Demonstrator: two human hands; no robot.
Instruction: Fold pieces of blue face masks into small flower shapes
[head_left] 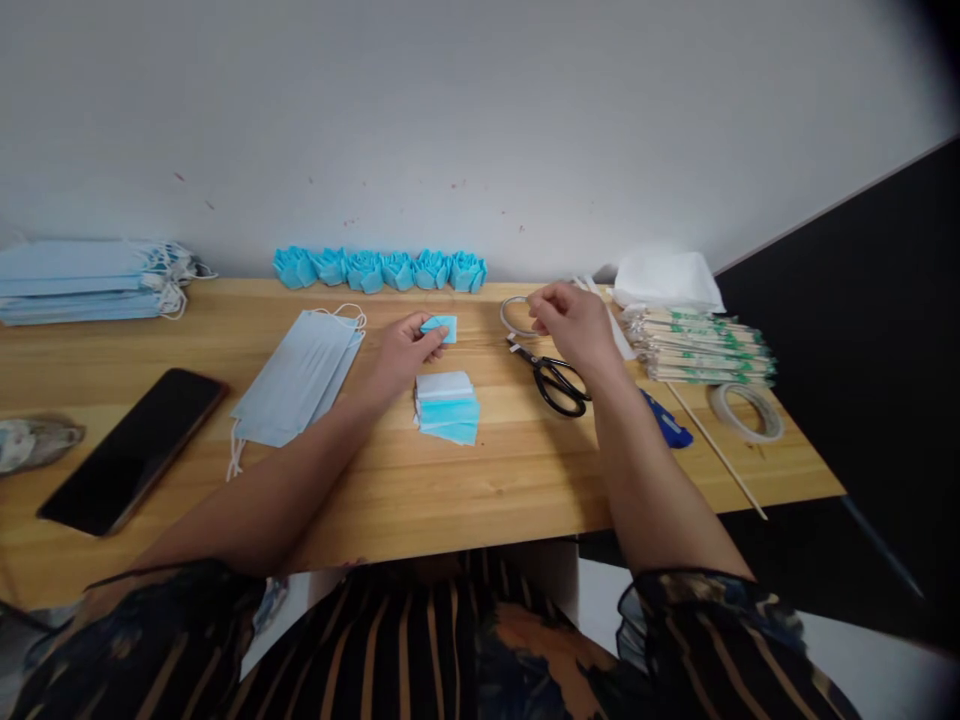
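My left hand [407,348] pinches a small folded blue piece of mask fabric [451,326] between thumb and fingers, above the table. To the right, my right hand [574,318] is closed in a pinch beside a thin roll of tape [504,313]; whether anything is between its fingertips I cannot make out. Black-handled scissors [559,388] lie just below that hand, with a small white scrap at their tips. Nearer to me is a small stack of cut blue and white fabric pieces [448,408].
A row of blue fabric flowers [365,271] lines the wall. Left are loose face masks [300,375], a mask pile [82,282] and a phone [135,450]. Right are bundled wooden sticks [701,345], a blue cutter [667,420], a wider tape roll [747,412] and one loose stick [716,450].
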